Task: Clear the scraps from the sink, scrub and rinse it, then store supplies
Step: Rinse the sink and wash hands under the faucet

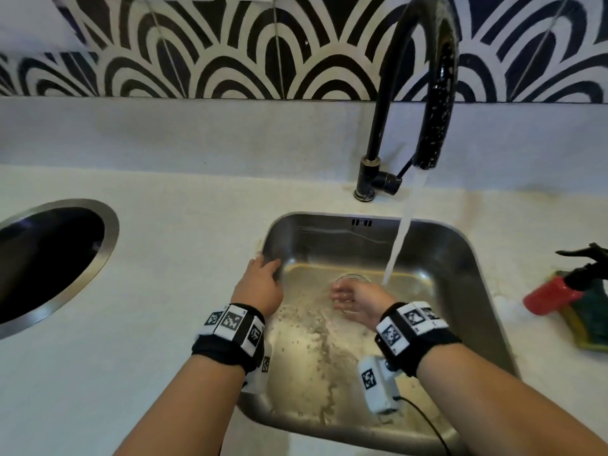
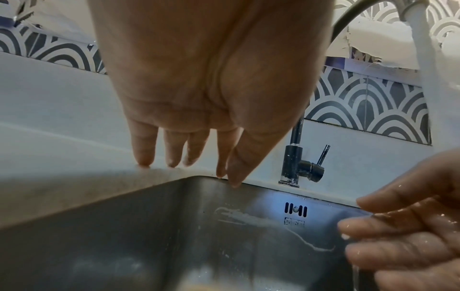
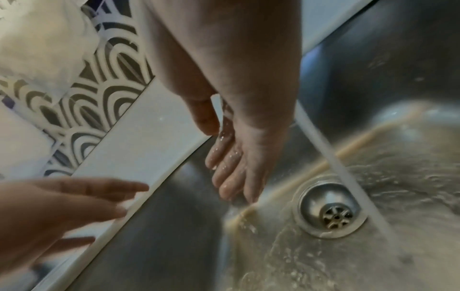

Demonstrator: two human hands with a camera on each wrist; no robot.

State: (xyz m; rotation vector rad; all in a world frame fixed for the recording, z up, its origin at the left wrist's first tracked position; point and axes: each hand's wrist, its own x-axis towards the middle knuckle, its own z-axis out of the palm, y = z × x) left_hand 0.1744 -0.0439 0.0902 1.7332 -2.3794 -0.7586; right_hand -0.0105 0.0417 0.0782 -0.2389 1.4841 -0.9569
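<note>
The steel sink (image 1: 460, 268) holds soapy, foamy water over its floor, with the drain (image 3: 331, 208) near the middle. Water streams (image 1: 399, 241) from the black tap (image 1: 431, 93) into the basin. My left hand (image 1: 260, 281) rests flat, fingers straight, on the sink's left rim at the far corner; its fingertips (image 2: 171, 161) touch the counter edge. My right hand (image 1: 352, 299) is wet, fingers straight, held low inside the basin beside the stream and close to the drain. Neither hand holds anything.
A round steel-rimmed bin hole (image 1: 49, 258) opens in the white counter at the left. On the counter at the right lie a red spray bottle (image 1: 556, 292) with a black trigger and a green and yellow sponge (image 1: 589, 320). Patterned tiles back the counter.
</note>
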